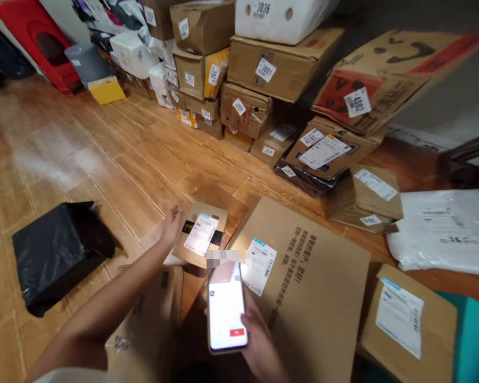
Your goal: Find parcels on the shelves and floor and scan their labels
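Observation:
My right hand (259, 335) is wrapped round a smartphone (226, 314), thumb along its right edge. The lit screen is mostly white with a red button low down. My left hand (173, 223) is by the left edge of a small cardboard box (187, 246), fingers curled in and nothing visible in them. That box carries a white shipping label (201, 234) across dark tape. Just behind the phone is a large flat carton (323, 276) printed with black characters; its own shipping label (260, 266) is partly covered by the phone.
A black plastic-wrapped parcel (59, 255) lies on the wood floor at left. Another carton (143, 324) is under my left forearm. Numbered boxes (275, 69) are stacked along the wall. To the right are a labelled box (407, 319) and a white bag (447, 229).

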### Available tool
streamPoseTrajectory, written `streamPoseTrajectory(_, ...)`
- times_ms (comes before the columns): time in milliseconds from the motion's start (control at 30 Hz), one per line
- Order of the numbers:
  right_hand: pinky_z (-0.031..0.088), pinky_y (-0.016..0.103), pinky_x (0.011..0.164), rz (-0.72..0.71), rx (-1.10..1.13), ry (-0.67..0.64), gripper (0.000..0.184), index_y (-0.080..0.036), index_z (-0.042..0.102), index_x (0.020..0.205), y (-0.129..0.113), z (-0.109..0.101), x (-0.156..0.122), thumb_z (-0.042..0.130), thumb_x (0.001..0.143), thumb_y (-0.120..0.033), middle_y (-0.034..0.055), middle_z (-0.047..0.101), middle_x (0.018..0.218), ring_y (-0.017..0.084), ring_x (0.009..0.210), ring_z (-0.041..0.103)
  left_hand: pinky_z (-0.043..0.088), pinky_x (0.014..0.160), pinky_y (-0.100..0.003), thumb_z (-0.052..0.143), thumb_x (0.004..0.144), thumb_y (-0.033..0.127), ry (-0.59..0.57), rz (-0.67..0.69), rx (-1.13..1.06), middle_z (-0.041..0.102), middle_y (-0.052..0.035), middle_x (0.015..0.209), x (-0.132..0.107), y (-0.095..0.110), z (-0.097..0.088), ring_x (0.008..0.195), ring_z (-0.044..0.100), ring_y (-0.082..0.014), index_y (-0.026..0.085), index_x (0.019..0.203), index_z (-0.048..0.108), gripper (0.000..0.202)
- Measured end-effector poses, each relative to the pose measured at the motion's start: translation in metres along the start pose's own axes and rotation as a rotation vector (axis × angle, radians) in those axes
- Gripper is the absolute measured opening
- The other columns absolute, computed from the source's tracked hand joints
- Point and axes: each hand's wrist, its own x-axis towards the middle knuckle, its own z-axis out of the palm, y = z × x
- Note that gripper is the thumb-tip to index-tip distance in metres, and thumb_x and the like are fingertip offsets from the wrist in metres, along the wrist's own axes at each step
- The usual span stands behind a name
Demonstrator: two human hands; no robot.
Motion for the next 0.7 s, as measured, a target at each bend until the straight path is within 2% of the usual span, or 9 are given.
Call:
streamPoseTrajectory(67, 0.052, 0.049, 0.096, -0.040, -0.039, 0.035, 0.069, -0.028, 0.058, 0.130, 0.010, 0.027, 0.025, 0.082, 0.069, -0.046, 0.0091, 0.069, 0.129, 0.036, 0.118, 0.063, 0.046, 0.095, -0.041, 0.045, 0.092, 0.049, 0.064, 0.002, 0.007, 0.058, -0.0106, 0.115, -0.044, 0.005, -0.025, 0.110, 0.056, -0.0246, 0.020, 0.114, 0.053, 0.038)
streamPoseTrajectory(167, 0.049, 0.045, 0.101, -0.086, -0.103, 0.016, 0.065, -0.027, 0.054, 0.133, 0.017, 0.060, 0.049, 0.074, 0.078, -0.052, 0.0073, 0.065, 0.134, 0.030, 0.124, 0.060, 0.047, 0.080, -0.036, 0.056, 0.087, 0.046, 0.050, 0.050, 0.164, 0.056, -0.0051, 0.098, -0.114, 0.008, -0.056, 0.092, 0.056, -0.0226, 0.022, 0.106, 0.055, 0.031)
streamPoseTrajectory(233, 0.047, 0.042, 0.103, -0.115, -0.105, 0.011, 0.061, -0.028, 0.053, 0.133, 0.018, 0.075, 0.055, 0.071, 0.081, -0.054, 0.0052, 0.067, 0.132, 0.028, 0.126, 0.058, 0.045, 0.073, -0.034, 0.055, 0.089, 0.042, 0.041, 0.054, 0.255, 0.054, -0.0033, 0.090, -0.150, 0.002, -0.066, 0.083, 0.054, -0.0209, 0.022, 0.096, 0.052, 0.022)
streamPoseTrajectory(300, 0.048, 0.040, 0.103, -0.146, -0.099, 0.001, 0.055, -0.029, 0.054, 0.131, 0.017, 0.084, 0.057, 0.067, 0.084, -0.054, 0.0036, 0.068, 0.130, 0.026, 0.127, 0.057, 0.042, 0.068, -0.033, 0.054, 0.091, 0.039, 0.049, 0.096, 0.327, 0.052, -0.0025, 0.084, -0.173, -0.008, -0.068, 0.076, 0.051, -0.0197, 0.022, 0.089, 0.048, 0.018)
streamPoseTrajectory(367, 0.050, 0.040, 0.100, -0.166, -0.114, -0.023, 0.049, -0.029, 0.055, 0.128, 0.016, 0.088, 0.057, 0.063, 0.087, -0.054, 0.0031, 0.067, 0.131, 0.026, 0.125, 0.058, 0.041, 0.068, -0.033, 0.052, 0.091, 0.035, 0.051, 0.203, 0.379, 0.052, -0.0030, 0.083, -0.183, -0.018, -0.067, 0.075, 0.050, -0.0198, 0.022, 0.088, 0.048, 0.015)
streamPoseTrajectory(467, 0.051, 0.039, 0.097, -0.171, -0.134, -0.028, 0.047, -0.028, 0.055, 0.127, 0.017, 0.089, 0.056, 0.061, 0.089, -0.055, 0.0032, 0.067, 0.129, 0.026, 0.122, 0.060, 0.040, 0.071, -0.035, 0.051, 0.090, 0.031, 0.026, 0.346, 0.418, 0.053, -0.0046, 0.086, -0.186, -0.026, -0.063, 0.080, 0.050, -0.0210, 0.021, 0.092, 0.048, 0.010)
streamPoseTrajectory(700, 0.051, 0.038, 0.095, -0.166, -0.154, -0.014, 0.048, -0.031, 0.053, 0.129, 0.018, 0.085, 0.056, 0.059, 0.090, -0.057, 0.0013, 0.067, 0.129, 0.025, 0.120, 0.061, 0.039, 0.072, -0.037, 0.049, 0.090, 0.030, 0.015, 0.362, 0.444, 0.055, -0.0053, 0.086, -0.186, -0.023, -0.061, 0.081, 0.051, -0.0219, 0.022, 0.092, 0.049, 0.008)
